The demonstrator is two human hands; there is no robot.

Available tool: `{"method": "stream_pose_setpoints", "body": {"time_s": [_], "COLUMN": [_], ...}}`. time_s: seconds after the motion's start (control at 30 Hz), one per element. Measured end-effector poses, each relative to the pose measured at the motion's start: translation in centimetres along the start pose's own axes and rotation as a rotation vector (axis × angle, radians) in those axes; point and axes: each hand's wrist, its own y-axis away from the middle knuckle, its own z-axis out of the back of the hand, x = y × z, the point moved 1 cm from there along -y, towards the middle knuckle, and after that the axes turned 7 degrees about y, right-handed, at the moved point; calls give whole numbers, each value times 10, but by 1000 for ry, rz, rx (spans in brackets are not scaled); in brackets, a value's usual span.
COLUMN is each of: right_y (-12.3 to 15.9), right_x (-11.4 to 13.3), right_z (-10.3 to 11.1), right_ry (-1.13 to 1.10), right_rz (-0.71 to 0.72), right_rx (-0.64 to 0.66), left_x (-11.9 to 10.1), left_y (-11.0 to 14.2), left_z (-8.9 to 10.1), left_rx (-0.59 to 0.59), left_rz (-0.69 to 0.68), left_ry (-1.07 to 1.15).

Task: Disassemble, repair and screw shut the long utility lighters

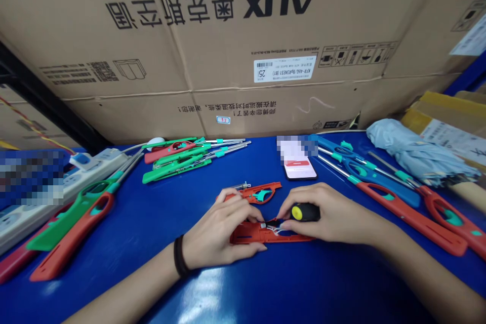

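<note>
An opened red lighter shell half [250, 233] lies on the blue table, with thin white wires showing at its middle. My left hand [220, 230] is closed on its left part, thumb and fingers pinching it. My right hand [326, 215] is wrapped round a screwdriver with a black and yellow handle [304, 211], its tip pointing at the wires. Just behind my hands lies the other red shell half [261, 193] with a teal trigger and a small metal part.
Green and red long lighters [182, 158] lie at back left, more red and green ones [76, 223] at left by a white power strip [45, 197]. Blue and red lighters [398, 197] lie right. A phone [299, 164], a folded umbrella [417, 154], cardboard boxes [228, 35] behind.
</note>
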Motion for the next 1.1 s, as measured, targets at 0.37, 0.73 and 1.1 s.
{"method": "stream_pose_setpoints", "body": {"time_s": [0.37, 0.73, 1.1], "right_y": [-1, 0, 1], "right_x": [-1, 2, 7], "right_z": [-8, -12, -14], "right_ry": [87, 133, 114], "right_rz": [5, -27, -32], "right_rx": [106, 47, 45], "left_x": [0, 1, 4], "left_y": [0, 0, 2], "left_z": [0, 0, -1], "left_rx": [19, 21, 29], "left_rz": [9, -1, -1], "left_ry": [-14, -24, -34]}}
